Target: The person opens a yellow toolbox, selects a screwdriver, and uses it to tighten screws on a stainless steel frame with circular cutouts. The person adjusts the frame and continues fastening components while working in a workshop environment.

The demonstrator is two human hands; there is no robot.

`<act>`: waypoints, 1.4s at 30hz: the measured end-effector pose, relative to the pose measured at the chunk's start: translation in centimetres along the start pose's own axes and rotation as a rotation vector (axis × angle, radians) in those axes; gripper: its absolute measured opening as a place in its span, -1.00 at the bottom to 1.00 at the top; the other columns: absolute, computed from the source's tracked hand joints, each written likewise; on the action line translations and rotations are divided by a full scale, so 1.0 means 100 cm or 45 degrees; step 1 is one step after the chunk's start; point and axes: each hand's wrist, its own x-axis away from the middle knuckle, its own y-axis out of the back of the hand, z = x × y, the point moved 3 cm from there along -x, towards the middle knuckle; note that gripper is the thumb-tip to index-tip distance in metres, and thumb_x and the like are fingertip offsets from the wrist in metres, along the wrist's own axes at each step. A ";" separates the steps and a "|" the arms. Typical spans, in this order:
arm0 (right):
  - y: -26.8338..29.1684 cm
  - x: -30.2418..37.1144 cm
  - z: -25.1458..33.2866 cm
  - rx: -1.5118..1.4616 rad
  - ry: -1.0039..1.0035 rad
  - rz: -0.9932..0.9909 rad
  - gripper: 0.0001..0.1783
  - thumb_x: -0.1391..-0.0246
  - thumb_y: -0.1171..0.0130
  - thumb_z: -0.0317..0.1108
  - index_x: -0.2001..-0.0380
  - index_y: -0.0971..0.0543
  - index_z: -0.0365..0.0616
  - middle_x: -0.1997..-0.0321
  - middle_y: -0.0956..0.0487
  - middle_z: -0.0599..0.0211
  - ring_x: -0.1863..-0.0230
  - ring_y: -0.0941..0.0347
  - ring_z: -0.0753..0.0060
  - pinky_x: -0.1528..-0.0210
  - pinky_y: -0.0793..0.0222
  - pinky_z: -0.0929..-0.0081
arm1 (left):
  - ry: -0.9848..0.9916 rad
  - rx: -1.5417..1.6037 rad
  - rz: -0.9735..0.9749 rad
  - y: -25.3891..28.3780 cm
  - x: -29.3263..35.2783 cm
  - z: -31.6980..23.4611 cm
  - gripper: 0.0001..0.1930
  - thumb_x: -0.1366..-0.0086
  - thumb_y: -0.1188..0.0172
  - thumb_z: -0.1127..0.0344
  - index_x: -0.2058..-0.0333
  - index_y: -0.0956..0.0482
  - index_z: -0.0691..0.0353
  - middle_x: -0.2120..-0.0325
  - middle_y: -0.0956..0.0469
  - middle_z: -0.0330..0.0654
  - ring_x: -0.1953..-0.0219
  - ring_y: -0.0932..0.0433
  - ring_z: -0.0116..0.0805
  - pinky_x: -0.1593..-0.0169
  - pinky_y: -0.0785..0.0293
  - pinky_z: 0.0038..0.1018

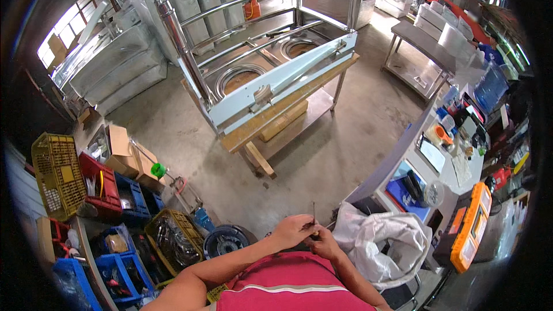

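Close in front of my body, both hands are together at the lower middle. My left hand (292,231) is closed, its fingertips pinching a small dark piece. A thin dark rod (314,212) sticks up from between the hands; its kind is too small to tell. My right hand (325,245) is closed just below and right of it, touching the left fingers. What its fingers hold is hidden. A white woven sack (368,242) stands to the right of my right hand, and a round black machine part (226,243) lies left of my left forearm.
Ahead, a steel frame with two round burner openings (271,75) rests on a wood-topped bench (233,141). Plastic crates (57,175) and blue bins (118,273) crowd the left. At right is a cluttered worktable (397,167) with an orange toolbox (475,227).
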 end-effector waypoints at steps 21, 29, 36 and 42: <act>0.295 -0.409 0.165 -0.310 0.125 -0.475 -0.65 -0.50 0.02 -0.11 0.03 -0.58 -0.16 0.57 -0.38 0.57 0.57 -0.27 0.72 0.51 -0.22 0.64 | 0.245 0.049 -0.623 0.349 -0.510 0.130 -0.78 -0.49 -0.13 0.28 0.04 -0.59 0.28 0.37 -0.65 -0.23 0.36 -0.54 -0.54 0.23 -0.49 -0.51; 0.383 -0.499 0.194 -0.194 -0.044 -0.708 -0.67 -0.49 -0.01 -0.16 0.02 -0.58 -0.21 0.56 -0.39 0.56 0.63 -0.25 0.71 0.64 -0.16 0.63 | 0.320 -0.265 -0.457 0.390 -0.724 0.226 -0.71 -0.35 -0.24 0.18 0.07 -0.62 0.25 0.22 -0.69 0.02 0.15 -0.68 -0.04 0.08 -0.55 -0.23; 0.413 -0.549 0.223 -0.234 -0.120 -0.900 -0.73 -0.47 -0.04 -0.25 0.08 -0.59 -0.24 0.54 -0.42 0.57 0.59 -0.27 0.73 0.57 -0.20 0.66 | 0.373 -0.394 -0.141 0.384 -0.808 0.275 -0.69 -0.30 -0.28 0.19 0.05 -0.64 0.21 0.15 -0.70 0.03 0.08 -0.68 0.01 0.01 -0.57 -0.17; 0.444 -0.593 0.229 -0.217 -0.311 -0.823 -0.78 -0.42 -0.11 -0.28 0.10 -0.63 -0.19 0.53 -0.44 0.60 0.58 -0.26 0.77 0.56 -0.15 0.67 | 0.325 -0.407 -0.045 0.381 -0.827 0.284 -0.72 -0.29 -0.29 0.28 0.07 -0.64 0.24 0.22 -0.72 0.01 0.19 -0.71 -0.02 0.07 -0.60 -0.24</act>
